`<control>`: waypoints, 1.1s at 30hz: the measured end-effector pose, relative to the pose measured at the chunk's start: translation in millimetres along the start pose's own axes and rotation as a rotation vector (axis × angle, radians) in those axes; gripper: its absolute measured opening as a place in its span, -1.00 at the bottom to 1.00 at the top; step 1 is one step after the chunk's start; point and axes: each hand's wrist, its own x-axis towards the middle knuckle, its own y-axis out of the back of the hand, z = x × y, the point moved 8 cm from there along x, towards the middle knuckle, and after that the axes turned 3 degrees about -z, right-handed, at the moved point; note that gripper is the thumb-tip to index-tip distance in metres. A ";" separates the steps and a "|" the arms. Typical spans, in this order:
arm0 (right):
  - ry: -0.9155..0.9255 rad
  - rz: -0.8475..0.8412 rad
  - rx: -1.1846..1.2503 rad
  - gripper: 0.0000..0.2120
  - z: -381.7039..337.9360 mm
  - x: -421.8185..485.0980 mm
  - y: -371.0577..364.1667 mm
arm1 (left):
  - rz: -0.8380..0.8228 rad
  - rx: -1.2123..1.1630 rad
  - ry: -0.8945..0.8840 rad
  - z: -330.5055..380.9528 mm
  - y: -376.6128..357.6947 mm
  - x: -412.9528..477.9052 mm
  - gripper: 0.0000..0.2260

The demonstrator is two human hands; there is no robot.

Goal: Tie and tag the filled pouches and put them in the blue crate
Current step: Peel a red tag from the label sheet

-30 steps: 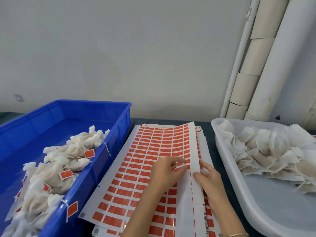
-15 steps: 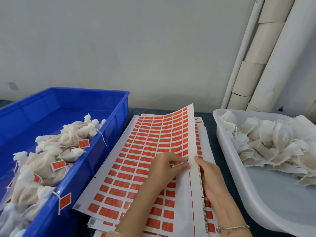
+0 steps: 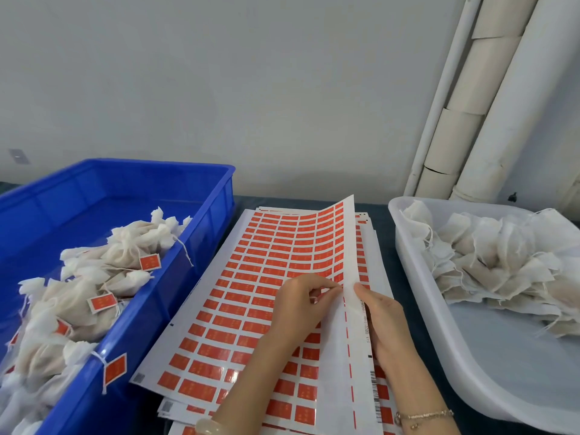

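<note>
Centre of frame: top sheet (image 3: 251, 277) of orange tags, long axis running from lower centre up toward the wall, right edge curled up off the stack (image 3: 364, 246).

Left hand (image 3: 301, 304): fingers curled, thumb and forefinger pinching a tag (image 3: 338, 278) in the rightmost columns, right at the fingertips.

Right hand (image 3: 384, 324): lies along the raised edge, 1 tip touching it. Grip from beneath is hidden, cannot tell.

Untied pouches (image 3: 489, 262): heaped in the white tray (image 3: 417, 296), right of frame, nearer the right hand and well apart from the left. Next reach likely goes that way.

Tagged pouches (image 3: 75, 302) sit in the crate (image 3: 216, 215), left of frame, 1 tag hanging over its rim.

Writing: margin print (image 3: 367, 332) starts "1-1", rest blurred. Barcode (image 3: 375, 394) lies below it. Tag print is too small to read.
</note>
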 end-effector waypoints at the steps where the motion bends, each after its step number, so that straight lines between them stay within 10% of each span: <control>1: 0.004 -0.002 -0.005 -0.87 -0.8 -0.7 -0.5 | 0.007 -0.007 0.006 -0.3 0.6 0.5 -0.83; 21: 0.207 0.151 -0.356 -0.92 -13.6 -0.3 12.0 | 0.366 -0.467 0.322 -28.3 48.1 -1.8 -0.97; 27: 0.424 0.341 -0.560 -0.61 -34.5 -14.6 7.3 | 0.170 -0.474 0.270 -18.1 35.6 1.4 -0.96; 33: 0.484 0.076 -0.539 -0.62 -35.9 -22.3 -24.6 | -0.016 -0.448 0.177 -7.0 21.6 1.9 -0.95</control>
